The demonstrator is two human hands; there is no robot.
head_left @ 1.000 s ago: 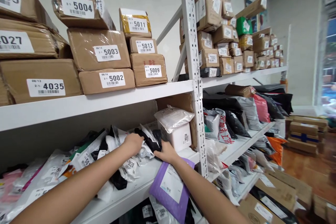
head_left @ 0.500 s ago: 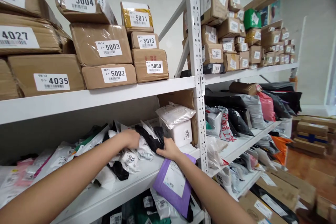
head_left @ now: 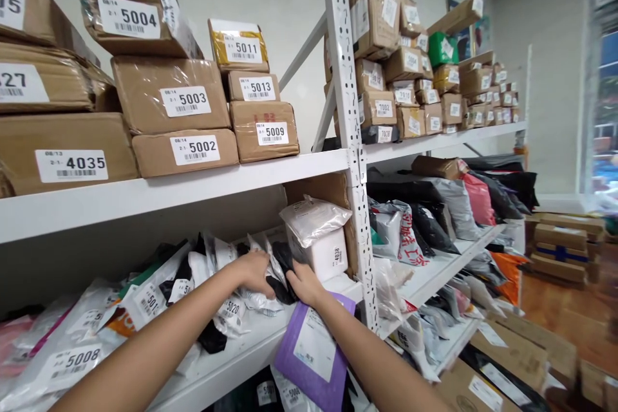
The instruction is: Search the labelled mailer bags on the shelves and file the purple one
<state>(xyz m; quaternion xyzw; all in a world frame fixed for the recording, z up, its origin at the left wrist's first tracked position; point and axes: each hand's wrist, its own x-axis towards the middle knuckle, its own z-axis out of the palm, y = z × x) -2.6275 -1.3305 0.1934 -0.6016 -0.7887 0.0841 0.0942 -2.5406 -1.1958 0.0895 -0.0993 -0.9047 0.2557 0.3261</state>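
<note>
Curving against crumpled, glossy plastic packets point(head_left: 282, 253), left hand point(head_left: 254, 272) and right hand point(head_left: 305, 283) leave their grip unclear.

Crumpled black parcel point(head_left: 284, 256) near the centre of the frame, purple mailer point(head_left: 309, 351) at lower centre.
Black plastic partly hidden, with a pale packet point(head_left: 275, 264) just to its left; purple mailer flat, slanted towards the bottom edge, large printed white label facing the camera.
</note>
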